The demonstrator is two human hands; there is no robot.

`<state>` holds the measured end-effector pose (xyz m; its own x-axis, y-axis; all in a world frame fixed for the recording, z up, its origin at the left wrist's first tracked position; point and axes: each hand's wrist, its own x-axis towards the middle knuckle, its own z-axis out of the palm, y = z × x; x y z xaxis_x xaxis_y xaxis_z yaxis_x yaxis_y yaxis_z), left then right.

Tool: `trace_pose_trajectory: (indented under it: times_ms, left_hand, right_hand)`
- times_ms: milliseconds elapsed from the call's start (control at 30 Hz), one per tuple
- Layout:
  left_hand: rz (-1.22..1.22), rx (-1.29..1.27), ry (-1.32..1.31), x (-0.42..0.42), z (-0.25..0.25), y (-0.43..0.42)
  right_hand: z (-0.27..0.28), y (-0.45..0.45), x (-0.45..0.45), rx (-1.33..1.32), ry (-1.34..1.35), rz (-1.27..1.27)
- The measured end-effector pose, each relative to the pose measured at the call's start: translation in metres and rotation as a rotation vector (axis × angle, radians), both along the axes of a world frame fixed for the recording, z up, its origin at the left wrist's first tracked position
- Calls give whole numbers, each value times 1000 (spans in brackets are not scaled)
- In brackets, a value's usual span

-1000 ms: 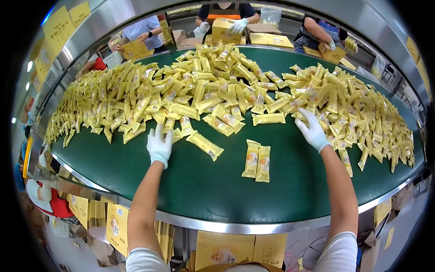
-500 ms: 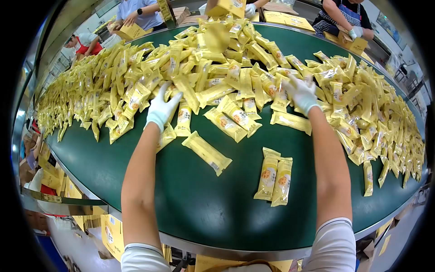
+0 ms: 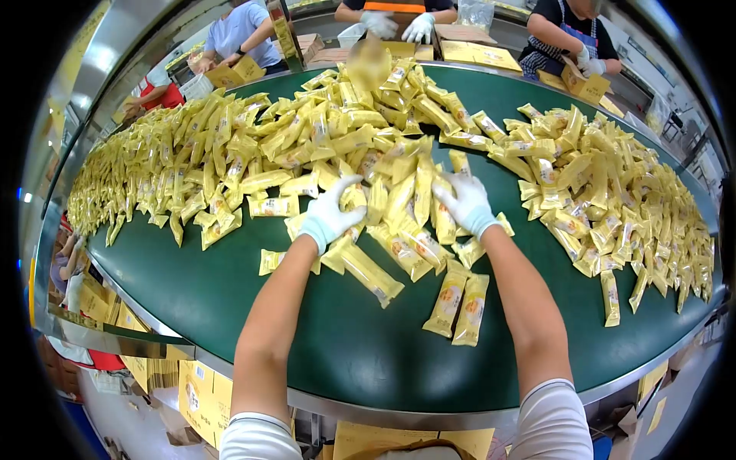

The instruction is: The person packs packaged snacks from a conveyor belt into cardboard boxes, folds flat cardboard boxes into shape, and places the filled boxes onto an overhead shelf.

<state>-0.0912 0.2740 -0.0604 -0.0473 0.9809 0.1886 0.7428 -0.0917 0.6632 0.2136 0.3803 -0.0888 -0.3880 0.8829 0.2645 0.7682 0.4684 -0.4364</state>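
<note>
Both my hands wear white gloves and lie against a cluster of yellow wrapped snack packets (image 3: 401, 201) on the green belt table (image 3: 345, 337). On the cluster's left side is my left hand (image 3: 333, 211), fingers spread and touching packets. My right hand (image 3: 464, 203) rests at its right side, fingers curved and apart against the packets. Neither hand is closed round a single packet. Nearer me, one packet (image 3: 371, 276) lies slanted below my left hand. A pair of packets, including this one (image 3: 471, 310), lies side by side below my right hand.
Large heaps of packets spread left (image 3: 161, 161) and right (image 3: 613, 192). Across the table, co-workers handle yellow cartons (image 3: 586, 80); one wears white gloves (image 3: 418, 28). Flattened cardboard (image 3: 479, 54) lies on the far side. More cartons (image 3: 203, 399) stand below the near edge.
My hands have moved inward and nearer me, bringing packets together between them. A gap of green table has opened beside the right heap. The gloved co-worker's carton has been lowered.
</note>
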Motion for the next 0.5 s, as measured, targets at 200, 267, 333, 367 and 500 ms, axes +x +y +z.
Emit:
trace_pose_trajectory:
  times_ms: [200, 267, 333, 367, 500]
  left_hand:
    - [-71, 40, 71, 19, 3, -36]
    - [-68, 19, 136, 25, 5, -51]
    - [-47, -33, 163, 32, 15, -68]
    - [-48, -94, 180, 35, 21, -77]
    - [-131, -338, 121, 38, 46, -104]
  right_hand:
    - [5, -46, 12, -41, 21, 66]
    - [3, -59, 16, -33, 1, 72]
    - [8, -70, 19, -37, -13, 80]
    - [9, -78, 22, -52, -18, 84]
    - [35, -107, 37, -174, -169, 107]
